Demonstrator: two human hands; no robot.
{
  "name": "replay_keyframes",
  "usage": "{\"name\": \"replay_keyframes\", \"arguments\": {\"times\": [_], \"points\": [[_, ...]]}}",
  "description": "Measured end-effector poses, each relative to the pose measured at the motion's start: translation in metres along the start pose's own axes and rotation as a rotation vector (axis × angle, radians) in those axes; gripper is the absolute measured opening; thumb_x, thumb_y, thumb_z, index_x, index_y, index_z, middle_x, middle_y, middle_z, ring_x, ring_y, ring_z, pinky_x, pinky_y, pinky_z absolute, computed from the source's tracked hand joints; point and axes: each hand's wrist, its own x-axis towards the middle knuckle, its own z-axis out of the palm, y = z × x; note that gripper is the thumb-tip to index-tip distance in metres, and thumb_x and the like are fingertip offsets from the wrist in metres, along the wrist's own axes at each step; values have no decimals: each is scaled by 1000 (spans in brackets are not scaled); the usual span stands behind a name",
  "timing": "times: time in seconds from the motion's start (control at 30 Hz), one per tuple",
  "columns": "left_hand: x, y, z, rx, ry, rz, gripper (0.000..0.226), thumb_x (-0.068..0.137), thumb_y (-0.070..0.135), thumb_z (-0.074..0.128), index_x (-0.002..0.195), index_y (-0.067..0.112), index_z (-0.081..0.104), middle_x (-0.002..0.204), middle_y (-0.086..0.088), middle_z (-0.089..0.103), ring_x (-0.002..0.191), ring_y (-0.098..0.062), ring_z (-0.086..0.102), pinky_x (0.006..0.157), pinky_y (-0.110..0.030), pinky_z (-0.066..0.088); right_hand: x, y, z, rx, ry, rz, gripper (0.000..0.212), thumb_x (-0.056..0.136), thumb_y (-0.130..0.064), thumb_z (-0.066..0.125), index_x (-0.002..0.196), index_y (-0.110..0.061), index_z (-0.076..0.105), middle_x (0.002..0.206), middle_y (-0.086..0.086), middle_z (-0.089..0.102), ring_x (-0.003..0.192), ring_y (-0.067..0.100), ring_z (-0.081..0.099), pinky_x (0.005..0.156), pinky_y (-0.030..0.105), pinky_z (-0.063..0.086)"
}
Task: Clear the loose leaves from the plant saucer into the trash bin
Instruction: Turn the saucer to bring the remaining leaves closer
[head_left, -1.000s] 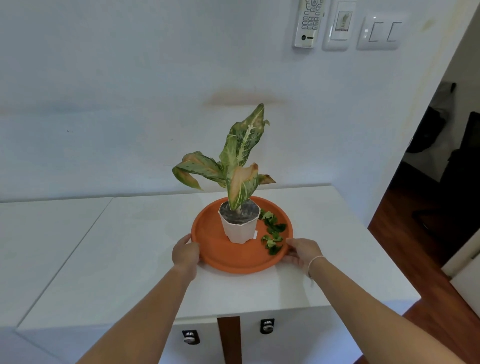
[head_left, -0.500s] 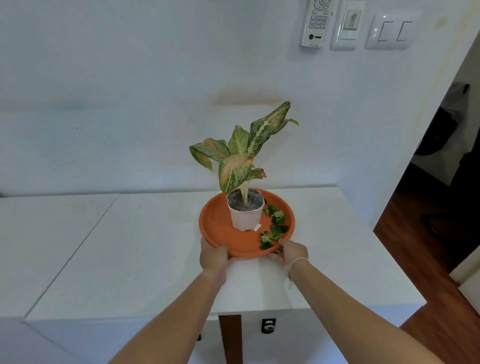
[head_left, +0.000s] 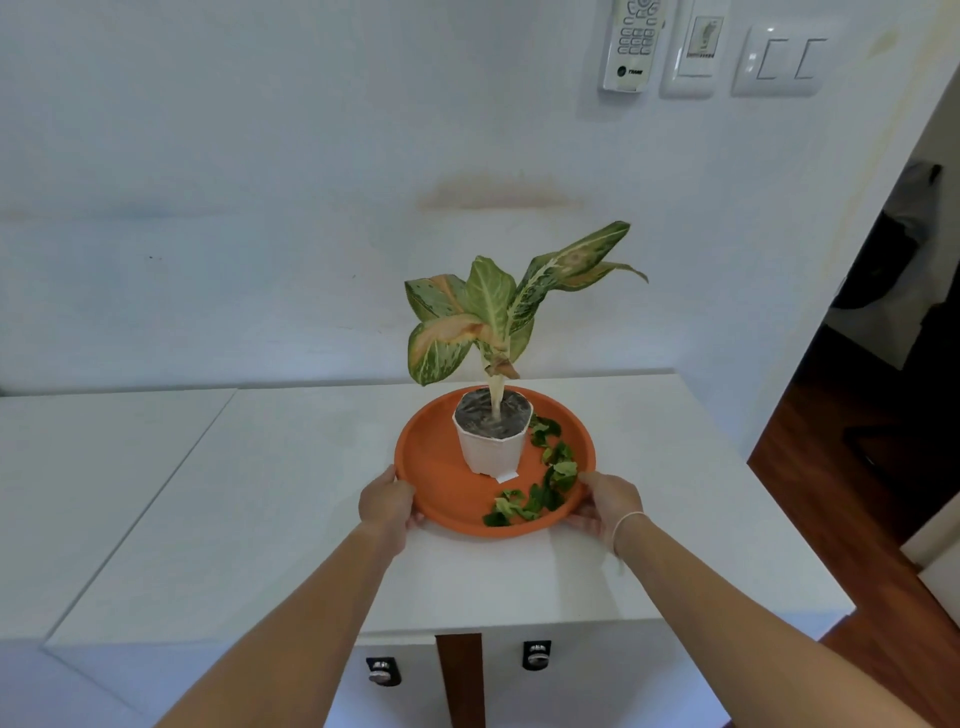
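An orange round saucer (head_left: 431, 467) rests on the white table (head_left: 270, 499). A white pot (head_left: 491, 452) with a tall variegated plant (head_left: 488, 312) stands in its middle. Several loose green leaves (head_left: 545, 478) lie along the saucer's right and front inner edge. My left hand (head_left: 387, 501) grips the saucer's left front rim. My right hand (head_left: 610, 501) grips its right front rim, close to the leaves. No trash bin shows in the head view.
A white wall rises right behind the table, with a remote holder (head_left: 631, 44) and switches (head_left: 782, 60) high up. The table's right edge drops to a wooden floor (head_left: 831, 519) and a dark doorway (head_left: 893, 270). Two cabinet knobs (head_left: 382, 673) sit below the front edge.
The saucer has turned with the pot, swinging the plant's leaves rightward and the loose leaves toward the front. Both hands shifted along the rim; now they sit wider apart.
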Motion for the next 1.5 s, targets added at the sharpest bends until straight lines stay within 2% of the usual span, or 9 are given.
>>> {"name": "replay_keyframes", "arguments": {"times": [0.13,0.2,0.37,0.63,0.77,0.9,1.1,1.3,1.5], "points": [[3,0,-3,-19,7,6,59,91,-7,37,146,13,35,103,-7,61,66,-19,51,62,-31,48,3,-1,-3,-12,-13,-7,9,91,-7,53,99,-3,55,84,17,61,75,30,64,41,32,57],[3,-1,-3,-29,14,21,56,92,-4,39,146,13,36,121,-9,60,75,-19,56,70,-33,51,4,0,-2,-12,-6,-15,10,91,-7,54,100,-3,53,85,17,61,78,32,64,45,35,58],[-3,-3,2,-59,18,33,58,91,-3,43,146,14,36,142,-11,49,122,-32,53,101,-42,48,6,7,8,25,23,2,17,91,-7,53,106,0,54,93,21,63,75,32,65,63,45,59],[-28,-4,18,-174,-80,-38,71,91,-7,43,151,23,20,145,-11,45,118,-34,57,92,-42,53,2,18,32,134,72,10,15,89,-2,50,102,2,56,100,22,64,85,34,64,69,43,58],[-36,-5,23,-232,-148,-50,78,91,-10,44,152,28,13,145,-12,44,106,-32,58,90,-43,52,-5,16,31,162,6,22,10,90,-1,48,98,3,54,82,19,63,69,30,64,63,40,57],[-30,-1,17,-190,-124,-71,75,92,-10,43,151,27,17,146,-12,43,113,-33,58,92,-46,52,-7,14,22,112,-63,20,9,90,-5,54,95,2,56,77,18,64,67,28,66,49,32,59],[-21,2,5,-99,-61,-55,63,94,-5,42,149,21,27,142,-12,49,103,-30,60,70,-36,55,-10,5,7,138,-55,2,11,90,-5,53,83,1,59,78,19,66,67,31,66,50,35,60],[-14,4,-4,-67,1,-39,54,96,-1,42,147,16,35,140,-12,51,101,-28,60,71,-35,54,-15,-1,2,122,-41,3,15,90,1,50,77,-2,57,74,17,63,65,29,63,38,30,55],[-19,1,-3,-99,-18,-20,53,95,-4,39,146,13,36,139,-13,52,105,-28,59,81,-38,55,-15,1,3,146,-27,16,17,92,4,47,78,0,55,76,18,61,67,28,61,40,33,56]]}}
